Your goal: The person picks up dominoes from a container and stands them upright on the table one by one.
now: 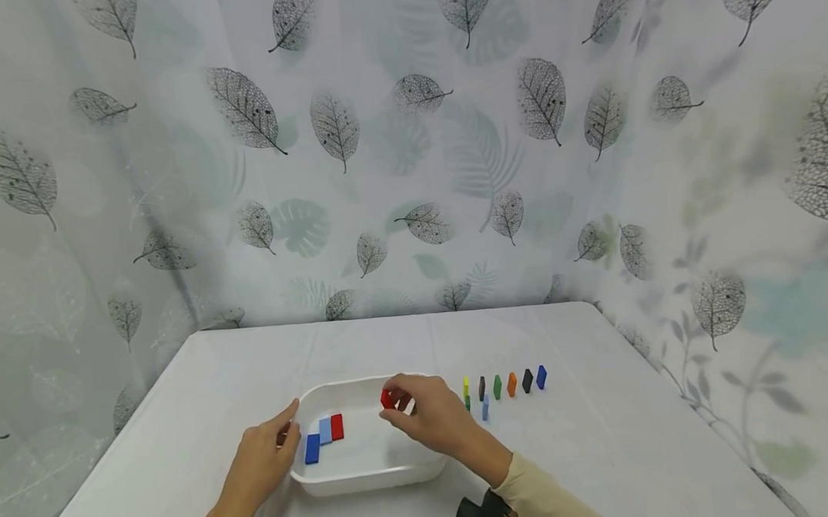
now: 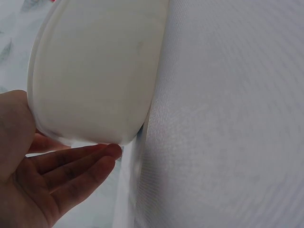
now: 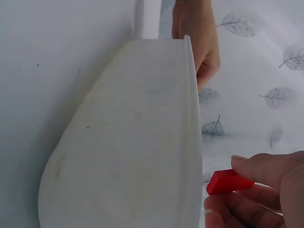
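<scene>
My right hand (image 1: 431, 416) pinches a red domino (image 1: 387, 400) between thumb and fingers, over the right part of a white plastic tray (image 1: 368, 482). The right wrist view shows the same red domino (image 3: 229, 182) just above the rim. At the tray's left end, my left hand (image 1: 258, 458) touches the rim, its fingers lying fairly straight along the outer wall in the left wrist view. Inside the tray lie a dark blue domino (image 1: 312, 449), a light blue domino (image 1: 325, 431) and another red domino (image 1: 337, 427), close together at the left.
Right of the tray, several coloured dominoes stand upright in rows, among them a green one (image 1: 497, 387), an orange one (image 1: 512, 384) and a blue one (image 1: 542, 377). A white cloth covers the table (image 1: 637, 441). Leaf-patterned curtains (image 1: 395, 151) surround its back and sides.
</scene>
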Tool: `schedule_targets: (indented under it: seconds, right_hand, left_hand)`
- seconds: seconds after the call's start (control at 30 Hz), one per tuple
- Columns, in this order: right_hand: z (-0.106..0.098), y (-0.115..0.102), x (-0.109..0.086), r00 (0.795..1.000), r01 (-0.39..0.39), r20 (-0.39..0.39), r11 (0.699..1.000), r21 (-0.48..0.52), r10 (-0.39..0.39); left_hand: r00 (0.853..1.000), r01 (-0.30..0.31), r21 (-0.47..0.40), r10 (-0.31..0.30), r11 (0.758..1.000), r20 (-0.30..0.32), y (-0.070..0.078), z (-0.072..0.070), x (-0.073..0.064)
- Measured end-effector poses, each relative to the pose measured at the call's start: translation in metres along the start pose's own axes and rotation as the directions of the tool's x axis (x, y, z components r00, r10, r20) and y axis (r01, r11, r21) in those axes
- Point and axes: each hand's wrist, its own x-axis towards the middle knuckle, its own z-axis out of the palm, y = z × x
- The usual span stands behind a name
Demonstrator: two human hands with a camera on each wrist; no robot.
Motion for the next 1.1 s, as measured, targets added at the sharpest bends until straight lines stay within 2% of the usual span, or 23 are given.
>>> schedule_targets:
  seconds: [0.2,0.37,0.8,1.1]
  right_hand:
    - [-0.021,0.012,-0.014,0.996,-0.003,-0.089,0.999,0.047,0.008]
    - [-0.034,0.023,-0.024,0.988,-0.052,-0.142,0.998,0.035,0.057]
    - [-0.058,0.037,-0.036,0.967,-0.124,-0.218,0.992,0.031,0.128]
    - [-0.071,0.052,-0.050,0.946,-0.223,-0.240,0.975,0.012,0.219]
  left_hand:
    - [1.000,0.001,-0.009,-0.001,1.000,0.004,0.000,0.002,0.000]
    - [1.000,0.001,0.005,-0.001,1.000,0.001,0.001,0.001,-0.001]
    - [1.000,0.007,0.004,-0.008,1.000,0.013,0.003,-0.001,0.001]
    - [1.000,0.019,0.020,-0.019,1.000,0.012,0.003,-0.002,0.000]
